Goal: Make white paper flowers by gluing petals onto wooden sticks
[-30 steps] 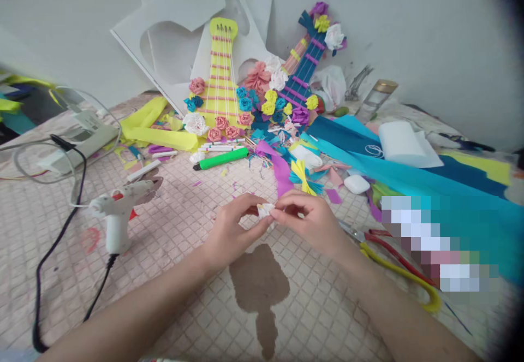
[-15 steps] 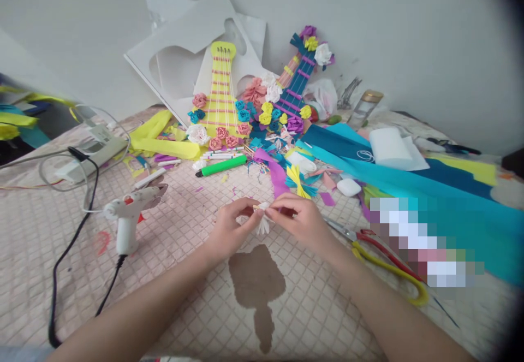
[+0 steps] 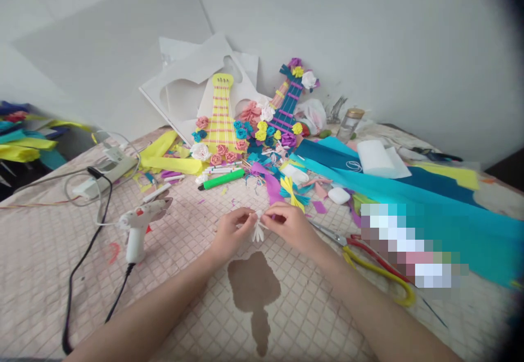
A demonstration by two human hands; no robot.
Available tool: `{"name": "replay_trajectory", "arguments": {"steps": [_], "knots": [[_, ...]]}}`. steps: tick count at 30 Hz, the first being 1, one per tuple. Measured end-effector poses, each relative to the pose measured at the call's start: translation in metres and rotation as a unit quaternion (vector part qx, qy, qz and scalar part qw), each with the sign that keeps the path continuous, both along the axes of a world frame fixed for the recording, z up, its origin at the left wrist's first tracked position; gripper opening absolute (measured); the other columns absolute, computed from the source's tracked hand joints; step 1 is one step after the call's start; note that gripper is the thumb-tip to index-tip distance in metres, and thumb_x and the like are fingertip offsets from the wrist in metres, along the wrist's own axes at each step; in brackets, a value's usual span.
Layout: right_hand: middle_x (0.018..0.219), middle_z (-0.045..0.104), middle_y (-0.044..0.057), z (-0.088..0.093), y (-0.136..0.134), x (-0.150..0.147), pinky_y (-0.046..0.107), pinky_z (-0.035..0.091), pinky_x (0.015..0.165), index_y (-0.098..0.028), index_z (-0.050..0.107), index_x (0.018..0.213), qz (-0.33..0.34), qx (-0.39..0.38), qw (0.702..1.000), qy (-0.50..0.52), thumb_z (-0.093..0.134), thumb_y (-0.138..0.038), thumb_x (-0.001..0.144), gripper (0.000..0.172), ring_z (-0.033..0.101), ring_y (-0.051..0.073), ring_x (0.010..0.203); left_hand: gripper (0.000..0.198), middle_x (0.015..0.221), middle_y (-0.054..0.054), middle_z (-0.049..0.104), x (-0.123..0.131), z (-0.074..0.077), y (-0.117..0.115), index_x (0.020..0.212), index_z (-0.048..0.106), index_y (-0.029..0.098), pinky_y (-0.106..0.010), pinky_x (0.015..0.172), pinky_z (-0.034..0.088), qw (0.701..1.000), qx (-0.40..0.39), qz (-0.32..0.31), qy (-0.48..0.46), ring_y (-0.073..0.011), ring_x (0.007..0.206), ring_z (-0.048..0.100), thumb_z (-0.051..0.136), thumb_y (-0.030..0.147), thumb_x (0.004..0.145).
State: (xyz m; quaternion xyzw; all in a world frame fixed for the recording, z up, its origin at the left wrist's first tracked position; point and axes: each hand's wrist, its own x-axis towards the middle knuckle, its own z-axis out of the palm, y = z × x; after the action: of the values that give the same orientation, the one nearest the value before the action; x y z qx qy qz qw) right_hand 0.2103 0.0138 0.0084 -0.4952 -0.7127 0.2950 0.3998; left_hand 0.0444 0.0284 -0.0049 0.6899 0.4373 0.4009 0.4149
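Observation:
Both my hands meet over the middle of the quilted pink cloth (image 3: pixel 184 307). My left hand (image 3: pixel 230 235) and my right hand (image 3: pixel 286 226) pinch a small white fringed paper piece (image 3: pixel 257 231) between their fingertips, on what looks like a thin stick. The fringe hangs down between the hands. A brown guitar-shaped cutout (image 3: pixel 254 291) lies flat on the cloth just below them.
A white glue gun (image 3: pixel 139 225) with a black cord stands at the left. Scissors with red and yellow handles (image 3: pixel 368 253) lie at the right. Two paper guitars with paper flowers (image 3: pixel 221 122) lean on the wall behind; a green marker (image 3: pixel 223 179), blue crepe paper (image 3: pixel 409 193) and scraps lie around.
The view has tilted up and back, so everything sits lower and smaller. The white paper piece has opened into a hanging fringe between my fingertips; my hands stay together.

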Motion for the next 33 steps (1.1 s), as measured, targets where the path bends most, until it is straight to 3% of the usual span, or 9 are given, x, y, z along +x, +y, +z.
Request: {"name": "replay_trajectory", "arguments": {"steps": [10, 15, 17, 21, 24, 27, 28, 30, 33], "knots": [[0.065, 0.059, 0.002, -0.003, 0.004, 0.002, 0.024, 0.038, 0.057, -0.015, 0.061, 0.059, 0.003, 0.048, 0.999, -0.005, 0.056, -0.017, 0.075, 0.017, 0.052, 0.013, 0.062, 0.03, 0.065, -0.003, 0.063, 0.004, 0.005, 0.001, 0.072, 0.064, 0.013, -0.024, 0.062, 0.047, 0.998, 0.033, 0.017, 0.043, -0.0143, 0.063, 0.057, 0.049, 0.037, 0.082], [0.065, 0.061, 0.003, -0.002, 0.003, 0.002, 0.024, 0.039, 0.059, -0.016, 0.064, 0.061, 0.003, 0.038, 0.999, 0.006, 0.057, -0.021, 0.076, 0.017, 0.053, 0.013, 0.063, 0.033, 0.1, -0.009, 0.066, -0.011, 0.02, -0.012, 0.097, 0.064, 0.017, -0.027, 0.068, 0.05, 0.996, 0.032, 0.04, 0.074, -0.0191, 0.084, 0.061, 0.046, 0.041, 0.085], [0.066, 0.062, 0.003, -0.002, 0.003, 0.002, 0.025, 0.04, 0.06, -0.015, 0.065, 0.063, 0.003, 0.023, 1.0, 0.013, 0.057, -0.024, 0.077, 0.018, 0.054, 0.014, 0.064, 0.032, 0.11, -0.009, 0.063, -0.025, 0.028, -0.027, 0.103, 0.062, 0.019, -0.028, 0.072, 0.05, 0.993, 0.044, 0.058, 0.095, -0.0199, 0.093, 0.06, 0.045, 0.04, 0.086], [0.068, 0.064, 0.004, -0.001, 0.003, 0.002, 0.026, 0.041, 0.059, -0.014, 0.066, 0.065, 0.012, -0.021, 0.999, 0.027, 0.058, -0.029, 0.076, 0.02, 0.054, 0.013, 0.062, 0.025, 0.106, -0.008, 0.062, -0.067, 0.034, -0.065, 0.1, 0.059, 0.021, -0.032, 0.074, 0.051, 0.972, 0.113, 0.121, 0.166, -0.0204, 0.092, 0.06, 0.045, 0.036, 0.087], [0.065, 0.063, 0.003, -0.001, 0.003, 0.001, 0.024, 0.038, 0.053, -0.014, 0.068, 0.067, 0.021, -0.061, 0.997, 0.039, 0.058, -0.033, 0.075, 0.023, 0.05, 0.012, 0.056, 0.019, 0.094, -0.007, 0.062, -0.106, 0.026, -0.084, 0.091, 0.058, 0.02, -0.035, 0.08, 0.049, 0.935, 0.194, 0.22, 0.199, -0.0212, 0.09, 0.058, 0.046, 0.033, 0.086], [0.057, 0.058, 0.0, -0.001, 0.002, 0.001, 0.023, 0.032, 0.047, -0.014, 0.069, 0.065, 0.028, -0.096, 0.994, 0.047, 0.057, -0.036, 0.075, 0.027, 0.043, 0.009, 0.049, 0.018, 0.089, -0.007, 0.058, -0.144, 0.014, -0.088, 0.085, 0.055, 0.019, -0.039, 0.086, 0.044, 0.876, 0.241, 0.337, 0.246, -0.0226, 0.087, 0.056, 0.048, 0.034, 0.083], [0.056, 0.056, 0.0, -0.001, 0.002, 0.0, 0.023, 0.031, 0.046, -0.014, 0.068, 0.064, 0.028, -0.106, 0.993, 0.05, 0.057, -0.038, 0.075, 0.028, 0.041, 0.009, 0.047, 0.021, 0.091, -0.008, 0.057, -0.155, 0.01, -0.087, 0.088, 0.055, 0.018, -0.04, 0.084, 0.044, 0.854, 0.243, 0.383, 0.255, -0.0231, 0.084, 0.055, 0.048, 0.037, 0.083], [0.054, 0.054, -0.001, -0.001, 0.001, 0.0, 0.023, 0.029, 0.046, -0.014, 0.068, 0.064, 0.028, -0.121, 0.991, 0.054, 0.057, -0.04, 0.074, 0.03, 0.039, 0.008, 0.047, 0.035, 0.103, -0.012, 0.055, -0.174, 0.003, -0.08, 0.104, 0.052, 0.016, -0.042, 0.082, 0.044, 0.836, 0.193, 0.431, 0.279, -0.0274, 0.092, 0.053, 0.05, 0.043, 0.08], [0.052, 0.05, -0.002, -0.002, 0.001, -0.001, 0.023, 0.027, 0.045, -0.014, 0.066, 0.062, 0.031, -0.138, 0.988, 0.06, 0.058, -0.042, 0.073, 0.032, 0.038, 0.008, 0.046, 0.052, 0.112, -0.016, 0.055, -0.193, -0.005, -0.062, 0.111, 0.05, 0.015, -0.046, 0.086, 0.04, 0.856, 0.105, 0.385, 0.329, -0.0334, 0.102, 0.051, 0.051, 0.052, 0.075]]}}
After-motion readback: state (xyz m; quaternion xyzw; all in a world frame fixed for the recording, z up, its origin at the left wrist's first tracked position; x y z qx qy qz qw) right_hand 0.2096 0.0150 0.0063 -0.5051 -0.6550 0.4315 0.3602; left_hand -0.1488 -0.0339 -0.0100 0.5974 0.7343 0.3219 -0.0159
